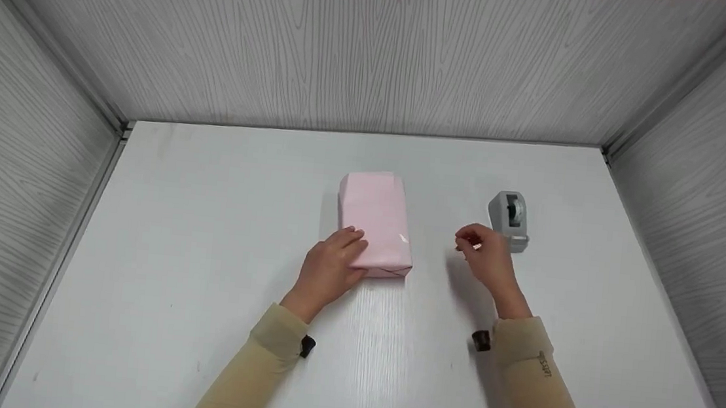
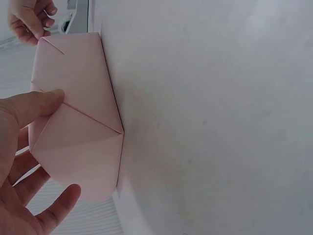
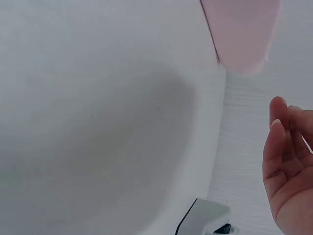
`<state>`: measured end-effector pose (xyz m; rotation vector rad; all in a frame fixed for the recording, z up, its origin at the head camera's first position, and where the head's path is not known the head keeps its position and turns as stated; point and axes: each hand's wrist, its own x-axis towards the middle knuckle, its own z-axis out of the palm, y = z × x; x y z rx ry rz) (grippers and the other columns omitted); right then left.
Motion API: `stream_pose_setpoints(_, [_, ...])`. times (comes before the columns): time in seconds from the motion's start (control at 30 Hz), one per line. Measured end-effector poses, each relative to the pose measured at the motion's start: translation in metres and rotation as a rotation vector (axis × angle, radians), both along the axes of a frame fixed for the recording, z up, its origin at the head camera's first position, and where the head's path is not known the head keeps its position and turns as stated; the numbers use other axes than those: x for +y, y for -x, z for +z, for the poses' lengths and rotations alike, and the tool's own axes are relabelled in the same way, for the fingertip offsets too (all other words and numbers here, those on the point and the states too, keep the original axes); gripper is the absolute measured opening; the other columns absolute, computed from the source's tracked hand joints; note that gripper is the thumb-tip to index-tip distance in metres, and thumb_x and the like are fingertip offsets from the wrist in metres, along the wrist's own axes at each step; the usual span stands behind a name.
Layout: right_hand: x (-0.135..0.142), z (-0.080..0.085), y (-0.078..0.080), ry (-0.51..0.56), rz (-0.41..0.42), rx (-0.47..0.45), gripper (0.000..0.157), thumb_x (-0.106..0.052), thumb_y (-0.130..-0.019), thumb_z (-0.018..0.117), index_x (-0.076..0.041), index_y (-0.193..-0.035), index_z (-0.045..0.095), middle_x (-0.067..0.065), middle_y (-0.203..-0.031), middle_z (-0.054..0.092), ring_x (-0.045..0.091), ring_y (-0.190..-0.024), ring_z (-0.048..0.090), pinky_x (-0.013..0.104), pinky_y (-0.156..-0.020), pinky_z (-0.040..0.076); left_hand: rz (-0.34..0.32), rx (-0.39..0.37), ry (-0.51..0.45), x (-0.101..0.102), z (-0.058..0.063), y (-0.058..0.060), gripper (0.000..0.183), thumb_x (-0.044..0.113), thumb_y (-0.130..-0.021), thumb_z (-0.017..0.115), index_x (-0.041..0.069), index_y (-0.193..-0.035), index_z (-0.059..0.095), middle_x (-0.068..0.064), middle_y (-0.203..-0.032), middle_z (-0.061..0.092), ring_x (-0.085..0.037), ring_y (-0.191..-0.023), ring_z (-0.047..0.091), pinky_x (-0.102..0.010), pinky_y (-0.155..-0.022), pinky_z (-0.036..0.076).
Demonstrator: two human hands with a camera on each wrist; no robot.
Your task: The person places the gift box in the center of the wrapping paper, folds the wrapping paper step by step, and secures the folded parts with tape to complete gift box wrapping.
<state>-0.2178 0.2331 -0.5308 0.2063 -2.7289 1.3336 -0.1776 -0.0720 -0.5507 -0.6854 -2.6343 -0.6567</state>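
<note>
A box wrapped in pink paper (image 1: 375, 212) lies on the white table, its folded end towards me. My left hand (image 1: 330, 263) holds it at the near left corner, fingers over the top. In the left wrist view, the thumb (image 2: 41, 105) presses on the folded end flap beside a diagonal seam. A small shiny patch (image 1: 404, 238) shows on the box's top near the right edge. Right of the box, my right hand (image 1: 486, 257) is raised with thumb and forefinger tips close together; I cannot tell whether something thin and clear is between them.
A grey tape dispenser (image 1: 509, 220) with a roll in it stands just beyond the right hand. Wood-grain panels (image 1: 376, 54) wall in the table (image 1: 204, 216) at the back and both sides. Each sleeve has a small black device (image 1: 481, 340) at the wrist.
</note>
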Motion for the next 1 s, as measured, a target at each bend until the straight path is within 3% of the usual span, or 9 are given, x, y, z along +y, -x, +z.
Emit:
stream_pose_setpoints(0.2, [0.037,0.006,0.005,-0.055,-0.147,0.021,0.011,-0.011,-0.091,0.07,-0.001,-0.095,0.07,0.012,-0.092,0.067,0.023,-0.085,0.06,0.03,-0.07,0.048,0.001,-0.005,0.0,0.0,-0.001,0.0,0.046,0.022,-0.076,0.085,0.008,-0.117,0.069,-0.008,-0.128,0.063,-0.025,-0.125,0.053,-0.046,-0.086,0.051])
stream_pose_setpoints(0.4, [0.07,0.012,0.011,-0.083,-0.225,-0.006,0.024,-0.017,-0.099,0.058,0.003,-0.109,0.069,0.018,-0.101,0.066,0.024,-0.089,0.057,0.024,-0.067,0.045,-0.002,-0.005,-0.003,0.0,-0.002,0.0,0.046,0.021,-0.076,0.085,0.007,-0.116,0.069,-0.008,-0.128,0.063,-0.025,-0.126,0.053,-0.046,-0.087,0.052])
stream_pose_setpoints(0.6, [0.093,0.011,0.019,-0.122,-0.293,0.013,0.028,-0.016,-0.101,0.053,0.006,-0.11,0.069,0.02,-0.103,0.065,0.026,-0.09,0.055,0.032,-0.07,0.043,-0.009,0.021,0.01,0.0,-0.003,0.002,0.046,0.022,-0.076,0.086,0.007,-0.116,0.069,-0.008,-0.128,0.063,-0.025,-0.126,0.053,-0.044,-0.086,0.053])
stream_pose_setpoints(0.83, [0.11,0.003,0.026,-0.163,-0.279,-0.216,0.042,-0.029,-0.104,0.046,0.006,-0.12,0.061,0.022,-0.111,0.06,0.03,-0.096,0.054,0.039,-0.078,0.045,-0.008,0.004,0.0,-0.001,-0.004,0.002,0.046,0.023,-0.077,0.085,0.007,-0.116,0.069,-0.008,-0.129,0.062,-0.025,-0.126,0.052,-0.044,-0.088,0.052])
stream_pose_setpoints(1.0, [0.114,-0.004,0.029,-0.132,-0.25,-0.357,0.05,-0.035,-0.105,0.04,0.006,-0.128,0.056,0.023,-0.119,0.057,0.032,-0.103,0.051,0.044,-0.087,0.045,-0.008,0.002,-0.004,-0.001,-0.005,0.001,0.046,0.022,-0.077,0.085,0.007,-0.117,0.069,-0.008,-0.129,0.062,-0.025,-0.127,0.052,-0.044,-0.088,0.052])
